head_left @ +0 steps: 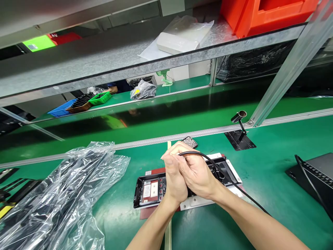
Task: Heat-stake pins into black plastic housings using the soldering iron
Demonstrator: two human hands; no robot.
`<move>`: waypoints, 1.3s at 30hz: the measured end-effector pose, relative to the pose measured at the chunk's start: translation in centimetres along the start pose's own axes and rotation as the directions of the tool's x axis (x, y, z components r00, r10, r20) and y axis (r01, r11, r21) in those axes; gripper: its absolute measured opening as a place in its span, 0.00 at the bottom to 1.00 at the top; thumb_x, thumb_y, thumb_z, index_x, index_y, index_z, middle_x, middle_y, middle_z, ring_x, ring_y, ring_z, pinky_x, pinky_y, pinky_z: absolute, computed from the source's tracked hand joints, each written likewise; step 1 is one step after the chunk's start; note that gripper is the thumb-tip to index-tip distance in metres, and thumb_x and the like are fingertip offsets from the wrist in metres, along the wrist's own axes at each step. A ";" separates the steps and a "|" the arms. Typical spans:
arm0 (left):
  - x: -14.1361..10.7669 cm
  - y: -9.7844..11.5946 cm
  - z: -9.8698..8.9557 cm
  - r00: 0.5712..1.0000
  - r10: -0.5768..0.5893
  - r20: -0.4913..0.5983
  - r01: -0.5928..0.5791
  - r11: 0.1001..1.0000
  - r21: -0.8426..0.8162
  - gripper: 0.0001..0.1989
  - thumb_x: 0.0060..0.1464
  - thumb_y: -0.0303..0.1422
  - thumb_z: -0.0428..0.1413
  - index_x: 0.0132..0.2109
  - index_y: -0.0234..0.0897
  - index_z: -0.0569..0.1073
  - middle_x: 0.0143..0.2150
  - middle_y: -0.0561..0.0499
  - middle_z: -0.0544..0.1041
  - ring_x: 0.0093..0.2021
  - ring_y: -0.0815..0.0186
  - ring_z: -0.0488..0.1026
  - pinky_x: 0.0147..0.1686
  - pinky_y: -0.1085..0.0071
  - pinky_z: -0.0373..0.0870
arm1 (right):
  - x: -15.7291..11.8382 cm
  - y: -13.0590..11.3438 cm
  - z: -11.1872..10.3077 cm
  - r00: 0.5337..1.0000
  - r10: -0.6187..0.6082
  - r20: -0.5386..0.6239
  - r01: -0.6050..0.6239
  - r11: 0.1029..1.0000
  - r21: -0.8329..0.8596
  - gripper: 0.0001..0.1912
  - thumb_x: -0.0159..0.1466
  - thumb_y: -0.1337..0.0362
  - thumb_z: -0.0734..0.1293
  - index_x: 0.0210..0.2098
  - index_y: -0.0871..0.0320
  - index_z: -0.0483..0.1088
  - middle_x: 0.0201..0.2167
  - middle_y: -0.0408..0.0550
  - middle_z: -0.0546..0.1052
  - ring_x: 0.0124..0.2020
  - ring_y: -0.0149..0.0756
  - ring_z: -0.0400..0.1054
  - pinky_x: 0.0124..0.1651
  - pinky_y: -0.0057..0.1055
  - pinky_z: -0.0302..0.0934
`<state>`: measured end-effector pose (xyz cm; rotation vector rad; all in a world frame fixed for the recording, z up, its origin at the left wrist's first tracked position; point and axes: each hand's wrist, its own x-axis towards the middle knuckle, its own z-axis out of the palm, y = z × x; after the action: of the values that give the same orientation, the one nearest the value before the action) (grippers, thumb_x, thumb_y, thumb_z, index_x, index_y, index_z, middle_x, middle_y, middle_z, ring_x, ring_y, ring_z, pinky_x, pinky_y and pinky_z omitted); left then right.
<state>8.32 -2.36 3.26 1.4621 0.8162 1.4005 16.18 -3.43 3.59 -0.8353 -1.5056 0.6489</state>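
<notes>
Above a black plastic housing (138, 192), my left hand (175, 180) and my right hand (199, 173) are pressed together with fingers curled. A black cable (226, 174) comes out at the top of my right hand and runs over the right wrist toward the lower right. What the fingers hold between them is hidden. The housing lies on a reddish-brown mat (147, 213), its middle covered by my hands. A pale metal plate (196, 202) with screws shows along its front edge. Just behind my hands sits a small tray of screws (189, 141).
Clear plastic bags with dark parts (78, 180) lie at left. A black stand with a tube holder (238, 116) is at the back right, and a black device (316, 173) at far right. A metal shelf (104, 74) crosses above. Beyond it, a person's hand (113, 90) is near green bins.
</notes>
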 end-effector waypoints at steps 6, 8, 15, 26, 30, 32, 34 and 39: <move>-0.1 0.0 0.3 0.999 0.053 -0.012 -0.053 0.997 -0.054 0.34 0.65 0.63 0.38 0.32 0.41 0.71 0.35 0.47 0.74 0.37 0.59 0.72 0.41 0.63 0.73 | 0.1 -0.1 -0.1 1.000 0.013 -0.012 -0.013 1.000 -0.005 0.17 0.74 0.56 0.59 0.34 0.53 0.75 0.37 0.50 0.79 0.40 0.42 0.73 0.44 0.41 0.69; -0.1 0.0 0.2 0.999 0.037 -0.025 -0.038 0.996 -0.081 0.33 0.66 0.61 0.39 0.31 0.40 0.70 0.35 0.47 0.74 0.37 0.59 0.72 0.41 0.63 0.73 | 0.2 0.0 -0.1 1.000 -0.001 -0.005 0.001 1.000 -0.004 0.17 0.75 0.57 0.60 0.35 0.54 0.76 0.37 0.50 0.80 0.41 0.41 0.73 0.45 0.41 0.69; -0.1 0.1 0.1 0.998 -0.063 0.024 0.066 0.990 -0.125 0.31 0.65 0.61 0.42 0.31 0.40 0.69 0.34 0.47 0.73 0.37 0.58 0.72 0.41 0.62 0.75 | 0.1 0.6 -0.1 1.000 -0.007 0.002 0.007 1.000 0.008 0.19 0.75 0.54 0.58 0.37 0.56 0.75 0.37 0.49 0.80 0.40 0.38 0.73 0.45 0.38 0.69; -0.5 -0.9 -0.5 0.996 -0.047 0.079 0.060 0.986 -0.159 0.26 0.68 0.54 0.45 0.34 0.39 0.70 0.37 0.49 0.72 0.39 0.60 0.71 0.46 0.63 0.75 | 0.0 0.6 0.2 0.999 -0.026 -0.027 0.026 1.000 -0.007 0.19 0.75 0.56 0.58 0.34 0.56 0.74 0.34 0.48 0.77 0.36 0.37 0.70 0.42 0.37 0.67; -0.6 -0.8 -0.5 0.994 -0.096 0.058 0.104 0.980 -0.172 0.24 0.67 0.54 0.46 0.32 0.40 0.68 0.35 0.49 0.70 0.37 0.61 0.70 0.43 0.62 0.76 | 0.0 0.5 0.3 0.998 -0.041 -0.039 0.041 0.999 -0.007 0.19 0.75 0.55 0.58 0.33 0.55 0.73 0.33 0.48 0.77 0.36 0.37 0.70 0.41 0.37 0.67; -0.7 -0.7 -0.5 0.991 -0.115 0.069 0.127 0.971 -0.201 0.23 0.66 0.53 0.48 0.31 0.40 0.66 0.33 0.49 0.68 0.34 0.62 0.68 0.39 0.63 0.76 | 0.0 0.4 0.4 0.998 -0.055 -0.043 0.055 0.998 -0.011 0.19 0.75 0.56 0.58 0.32 0.55 0.72 0.32 0.47 0.77 0.36 0.37 0.70 0.41 0.37 0.66; -0.7 -0.6 -0.5 0.991 -0.111 0.074 0.125 0.967 -0.222 0.22 0.65 0.52 0.50 0.30 0.40 0.66 0.32 0.50 0.67 0.33 0.63 0.66 0.37 0.64 0.76 | 0.1 0.4 0.4 0.997 -0.062 -0.040 0.062 0.998 -0.015 0.18 0.74 0.57 0.59 0.32 0.56 0.72 0.31 0.47 0.76 0.35 0.36 0.69 0.41 0.37 0.65; -0.7 -0.6 -0.5 0.996 -0.071 0.050 0.080 0.974 -0.214 0.21 0.64 0.50 0.52 0.29 0.40 0.66 0.29 0.51 0.66 0.30 0.64 0.66 0.36 0.65 0.77 | 0.0 0.5 0.4 0.997 -0.069 -0.041 0.069 0.998 -0.005 0.18 0.74 0.56 0.60 0.31 0.56 0.72 0.31 0.47 0.75 0.35 0.37 0.68 0.40 0.37 0.64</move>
<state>7.82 -2.71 2.42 1.2764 0.6639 1.3516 15.80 -3.15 3.13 -0.7910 -1.4921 0.5751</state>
